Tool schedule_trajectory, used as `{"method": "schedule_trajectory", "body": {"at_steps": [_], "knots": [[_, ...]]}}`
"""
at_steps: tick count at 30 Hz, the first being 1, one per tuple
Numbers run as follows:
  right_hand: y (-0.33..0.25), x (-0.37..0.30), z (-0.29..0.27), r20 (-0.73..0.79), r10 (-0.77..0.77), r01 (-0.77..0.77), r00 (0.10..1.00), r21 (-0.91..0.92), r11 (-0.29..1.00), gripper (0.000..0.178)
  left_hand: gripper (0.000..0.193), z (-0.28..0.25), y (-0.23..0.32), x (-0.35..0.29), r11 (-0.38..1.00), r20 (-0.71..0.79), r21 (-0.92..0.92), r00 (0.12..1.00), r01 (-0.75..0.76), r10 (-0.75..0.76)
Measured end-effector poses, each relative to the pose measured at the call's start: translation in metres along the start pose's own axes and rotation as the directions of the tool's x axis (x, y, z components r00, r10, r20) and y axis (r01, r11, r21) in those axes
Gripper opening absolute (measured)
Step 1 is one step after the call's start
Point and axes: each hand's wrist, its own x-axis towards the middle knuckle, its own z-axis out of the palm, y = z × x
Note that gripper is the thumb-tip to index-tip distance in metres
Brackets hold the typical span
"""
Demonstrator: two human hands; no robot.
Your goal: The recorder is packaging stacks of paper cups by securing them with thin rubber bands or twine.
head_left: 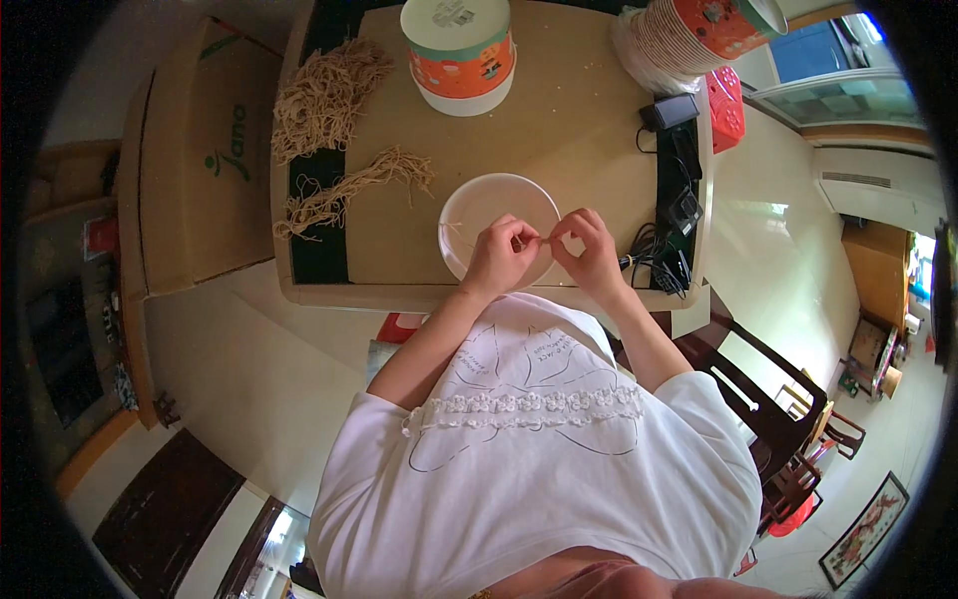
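Both my hands are held close together over the near side of a white bowl (448,215). My left hand (502,258) is closed in a pinch, fingertips pressed on a thin tan strand (545,241). From the other side my right hand (589,252) pinches the same short strand, so it spans the small gap between them. Another pale strand seems to lie inside the bowl by its left wall. To the left, a loose bundle of tan strands (361,184) stretches across the table, with a larger tangled heap of strands (329,95) beyond it.
A lidded orange and white paper bucket (461,70) stands behind the bowl. At the far right leans a stack of paper buckets (689,38) in plastic. Black adapters and cables (671,225) line the right edge. A large cardboard box (205,160) is left of the table (589,130).
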Motion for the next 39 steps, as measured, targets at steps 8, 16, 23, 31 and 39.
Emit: {"method": "schedule_trajectory", "body": {"at_steps": [8, 16, 23, 31, 39], "knots": [[-0.005, 0.003, -0.004, -0.003, -0.064, 0.064, 0.998, -0.043, 0.997, 0.017, 0.007, 0.0, -0.001, -0.001, 1.0, -0.015, 0.007, 1.0, -0.005, 0.005], [-0.004, 0.01, -0.004, 0.046, -0.173, 0.177, 0.984, -0.105, 0.979, 0.015, 0.008, -0.001, -0.005, -0.002, 1.0, -0.024, -0.006, 1.0, -0.016, 0.016], [-0.005, 0.016, -0.011, 0.022, 0.037, -0.037, 0.999, -0.017, 0.999, 0.017, 0.007, -0.003, -0.014, -0.003, 1.0, -0.027, -0.002, 0.999, -0.024, 0.024], [-0.002, 0.005, -0.002, 0.134, -0.001, 0.031, 0.991, -0.222, 0.975, 0.012, 0.013, -0.005, -0.023, 0.0, 0.963, -0.065, -0.227, 0.985, 0.143, -0.162], [0.0, 0.003, 0.0, 0.105, 0.019, -0.003, 0.994, -0.15, 0.989, 0.009, 0.013, -0.011, -0.028, -0.004, 0.993, -0.004, 0.115, 1.0, 0.007, -0.006]]}}
